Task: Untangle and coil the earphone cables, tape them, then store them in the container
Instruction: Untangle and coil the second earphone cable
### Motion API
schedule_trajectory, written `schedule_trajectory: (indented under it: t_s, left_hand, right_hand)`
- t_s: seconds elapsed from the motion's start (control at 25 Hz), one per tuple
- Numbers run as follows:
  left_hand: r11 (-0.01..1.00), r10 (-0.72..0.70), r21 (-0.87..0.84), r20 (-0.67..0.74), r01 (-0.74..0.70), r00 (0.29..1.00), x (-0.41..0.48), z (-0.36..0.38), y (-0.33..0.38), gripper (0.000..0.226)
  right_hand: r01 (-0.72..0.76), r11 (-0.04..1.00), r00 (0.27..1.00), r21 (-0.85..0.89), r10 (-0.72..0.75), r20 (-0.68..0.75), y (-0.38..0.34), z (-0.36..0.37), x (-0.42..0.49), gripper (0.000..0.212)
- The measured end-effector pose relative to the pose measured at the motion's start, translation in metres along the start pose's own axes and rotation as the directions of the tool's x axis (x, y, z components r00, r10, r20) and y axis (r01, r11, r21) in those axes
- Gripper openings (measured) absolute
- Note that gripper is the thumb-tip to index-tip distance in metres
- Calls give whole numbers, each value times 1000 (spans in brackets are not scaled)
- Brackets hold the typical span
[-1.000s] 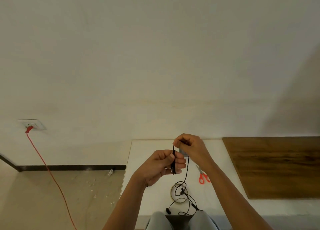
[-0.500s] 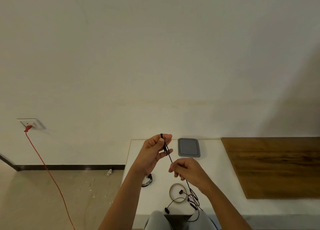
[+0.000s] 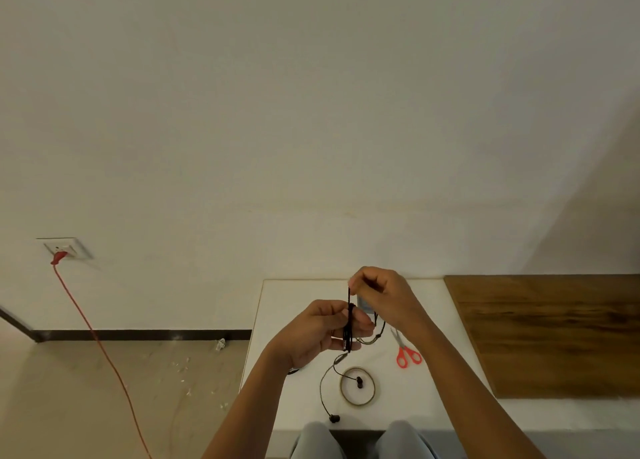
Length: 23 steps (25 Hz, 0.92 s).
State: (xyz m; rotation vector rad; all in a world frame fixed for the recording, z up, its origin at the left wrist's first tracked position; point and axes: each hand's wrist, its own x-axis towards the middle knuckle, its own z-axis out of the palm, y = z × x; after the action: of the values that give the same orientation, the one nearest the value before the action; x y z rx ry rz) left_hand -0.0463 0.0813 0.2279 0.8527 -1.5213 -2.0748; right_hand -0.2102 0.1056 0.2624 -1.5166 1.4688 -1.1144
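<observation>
Above the white table (image 3: 308, 403), my left hand (image 3: 322, 330) holds a black earphone cable (image 3: 349, 330) wound in loops round its fingers. My right hand (image 3: 384, 296) pinches a strand of the same cable just above the left hand's fingertips. The loose end hangs down with two earbuds: one (image 3: 360, 383) dangles over the clear tape roll (image 3: 357, 386), the other (image 3: 334, 418) near the table's front edge. The grey container (image 3: 364, 304) is mostly hidden behind my right hand.
Red-handled scissors (image 3: 407, 354) lie right of the tape roll. A wooden board (image 3: 554, 334) covers the table's right part. Another coiled cable (image 3: 294, 371) peeks out under my left wrist. A red cord (image 3: 100, 347) runs from a wall socket across the floor at left.
My right hand rose from low over the table to above the left hand, carrying the cable up and covering the container. The left hand dropped slightly; the hanging end is shorter.
</observation>
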Motion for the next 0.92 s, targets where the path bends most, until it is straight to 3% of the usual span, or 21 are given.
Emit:
schedule_trajectory:
  t_s: [0.24,0.36,0.52,0.72,0.92]
  left_hand:
    - [959,77,-272,-7,-76,997,-6,0,15,28]
    - [901,187,-381,-85,-206,979,-5,0,24,21]
    - [844,252,-422,-230,-330,940,1,-6,29,15]
    - [930,219,-220,-315,-295,923,4,-15,27,27]
    - [908,244,-238,-371,-346,896,4,-19,27,29]
  right_hand:
    - [-43,995,999,85,41,29,38,1,7,21]
    - [-236,939,964,249,193,186,49,9,-6,21]
    - [-344,918,872,199,234,430,51,15,-30,30]
    - [-408,882,870,235,298,394,47,12,-39,20]
    - [-443,864,884,240,377,277,52,10,-38,16]
